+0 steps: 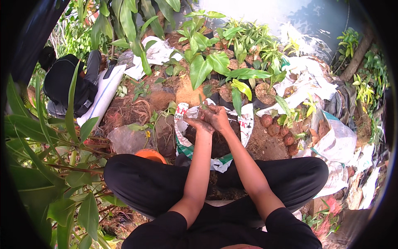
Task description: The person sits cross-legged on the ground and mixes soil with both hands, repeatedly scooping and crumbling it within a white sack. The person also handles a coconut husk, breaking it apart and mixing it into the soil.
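My left hand (200, 125) and my right hand (218, 118) meet above an open white, red and green sack (182, 139) of dark soil (219, 145). Both are smeared with soil. The right hand's fingers curl in against the left hand, whose thumb side points out to the left. A small dark, soil-covered mass with a bit of green shows at the fingertips; its kind I cannot make out. The sack stands in front of my crossed legs, its rim folded outward.
Beyond the sack stand several potted plants (265, 93) in dark bags and a heap of brown fibre (190, 92). An orange pot (150, 155) is by my left knee. Round brown husks (273, 129) lie to the right. Another person (66, 85) sits at the far left beside a white sack (105, 93).
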